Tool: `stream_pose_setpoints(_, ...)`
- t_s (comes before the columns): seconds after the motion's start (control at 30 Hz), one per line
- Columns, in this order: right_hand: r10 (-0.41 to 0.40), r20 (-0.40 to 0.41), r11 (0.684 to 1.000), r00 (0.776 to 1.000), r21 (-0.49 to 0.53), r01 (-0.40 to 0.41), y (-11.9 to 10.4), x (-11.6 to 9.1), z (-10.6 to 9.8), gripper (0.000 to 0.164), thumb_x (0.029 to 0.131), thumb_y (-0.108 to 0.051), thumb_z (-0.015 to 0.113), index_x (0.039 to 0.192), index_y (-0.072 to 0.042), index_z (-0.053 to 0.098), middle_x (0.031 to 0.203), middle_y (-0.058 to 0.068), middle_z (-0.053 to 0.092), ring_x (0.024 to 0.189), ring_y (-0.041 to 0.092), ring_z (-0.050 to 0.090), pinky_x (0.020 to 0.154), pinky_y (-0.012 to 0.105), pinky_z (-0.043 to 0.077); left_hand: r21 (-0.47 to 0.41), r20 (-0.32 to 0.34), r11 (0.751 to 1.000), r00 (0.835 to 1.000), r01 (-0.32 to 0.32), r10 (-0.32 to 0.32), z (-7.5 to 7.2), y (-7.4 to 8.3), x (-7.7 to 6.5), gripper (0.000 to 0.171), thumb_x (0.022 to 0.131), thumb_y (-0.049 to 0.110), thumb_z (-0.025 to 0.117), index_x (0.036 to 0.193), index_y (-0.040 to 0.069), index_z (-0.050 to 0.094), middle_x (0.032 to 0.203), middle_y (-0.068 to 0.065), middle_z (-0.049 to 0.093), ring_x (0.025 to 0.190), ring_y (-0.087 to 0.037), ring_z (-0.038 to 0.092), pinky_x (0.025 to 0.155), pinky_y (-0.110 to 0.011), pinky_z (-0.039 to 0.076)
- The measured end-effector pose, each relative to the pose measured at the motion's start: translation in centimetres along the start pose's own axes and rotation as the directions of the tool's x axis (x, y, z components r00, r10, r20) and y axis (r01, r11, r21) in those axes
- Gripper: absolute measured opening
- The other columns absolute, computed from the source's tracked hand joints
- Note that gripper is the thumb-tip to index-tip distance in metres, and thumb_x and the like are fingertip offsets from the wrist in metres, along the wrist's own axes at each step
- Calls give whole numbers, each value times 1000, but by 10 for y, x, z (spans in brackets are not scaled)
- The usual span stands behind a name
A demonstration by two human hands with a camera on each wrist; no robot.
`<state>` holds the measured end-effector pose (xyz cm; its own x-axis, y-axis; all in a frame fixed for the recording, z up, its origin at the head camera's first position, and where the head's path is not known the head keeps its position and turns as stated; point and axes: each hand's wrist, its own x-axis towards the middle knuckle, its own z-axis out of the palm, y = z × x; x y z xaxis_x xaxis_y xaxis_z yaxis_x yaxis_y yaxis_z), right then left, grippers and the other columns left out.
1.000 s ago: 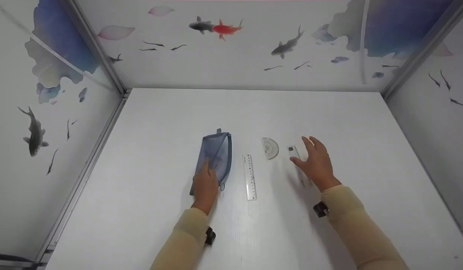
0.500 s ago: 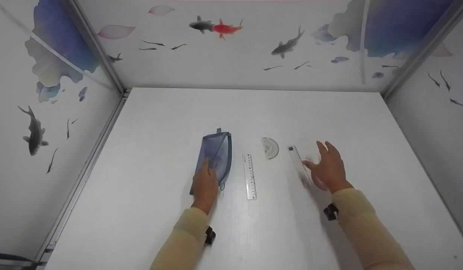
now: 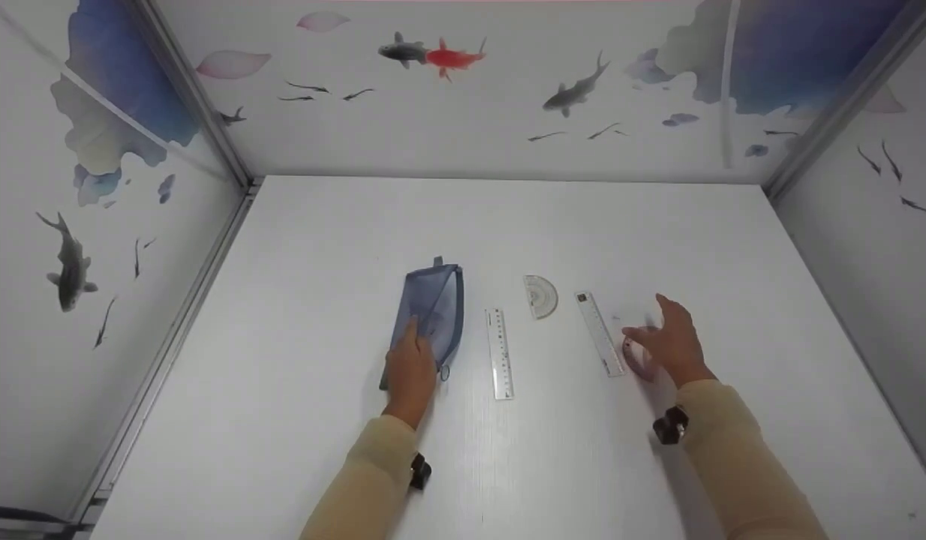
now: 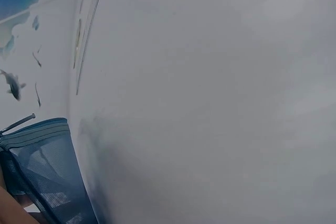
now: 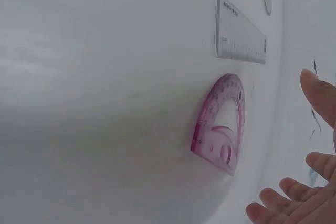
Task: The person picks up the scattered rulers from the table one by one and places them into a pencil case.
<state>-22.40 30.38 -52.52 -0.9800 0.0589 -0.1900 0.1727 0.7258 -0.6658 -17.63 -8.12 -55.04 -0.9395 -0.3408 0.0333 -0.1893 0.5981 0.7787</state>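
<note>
My left hand (image 3: 412, 367) grips the near end of a blue mesh zip pouch (image 3: 425, 296), also seen at the lower left of the left wrist view. Its zipper side faces right, with a ring pull hanging at the near corner. My right hand (image 3: 673, 341) hovers with fingers spread, holding nothing, over a pink transparent protractor (image 5: 218, 129). In the head view the hand partly covers that protractor. Just left of it lies a clear ruler (image 3: 599, 334), tilted. Farther left are a clear semicircular protractor (image 3: 541, 297) and a second clear ruler (image 3: 499, 354) beside the pouch.
Everything lies flat on a white table (image 3: 343, 225). White panels painted with fish rise at the back and both sides, joined by grey metal posts (image 3: 196, 90). Something faint and transparent (image 3: 617, 319) shows between the tilted ruler and my right hand.
My right hand has moved right and slightly nearer, from over the tilted ruler to over the pink protractor, uncovering the ruler. The left hand and pouch stay put.
</note>
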Motion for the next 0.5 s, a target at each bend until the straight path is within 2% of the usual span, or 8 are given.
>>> stream_pose_setpoints(0.13,-4,0,999,1000,36,4,7,1,-2,93,88,-27,70,152,6,11,155,32,10,142,48,8,113,56,11,-5,-1,1000,1000,2,-2,0,0,0,47,99,18,34,143,8,47,121,-18,64,98,-31,62,84,-47,46)
stream_pose_setpoints(0.27,18,13,998,1000,63,-18,14,3,-2,94,87,-27,70,152,5,10,155,32,11,142,49,9,113,57,12,-9,6,1000,1000,2,-2,-1,0,0,47,99,18,34,143,8,47,102,-20,67,82,-27,57,77,-46,46)
stream_pose_setpoints(0.3,28,17,998,999,64,-29,16,4,-2,95,87,-28,71,152,4,10,155,32,11,142,49,9,112,58,12,-9,7,1000,1000,3,-3,-1,0,0,47,99,18,34,143,7,46,101,-20,67,82,-26,57,77,-45,46)
stream_pose_setpoints(0.37,51,23,997,998,57,-52,20,5,-2,95,87,-29,70,152,4,10,155,32,13,142,49,11,112,58,14,-12,12,1000,1000,6,-6,-1,0,0,47,99,18,34,144,7,46,105,-20,67,84,-26,57,79,-45,46)
stream_pose_setpoints(0.5,65,40,997,997,35,-67,27,7,-1,94,88,-30,69,152,5,9,152,35,17,140,51,15,111,58,18,-17,21,1000,1000,18,-18,-1,-1,0,48,100,19,34,145,8,45,124,-18,63,97,-28,59,86,-46,45)
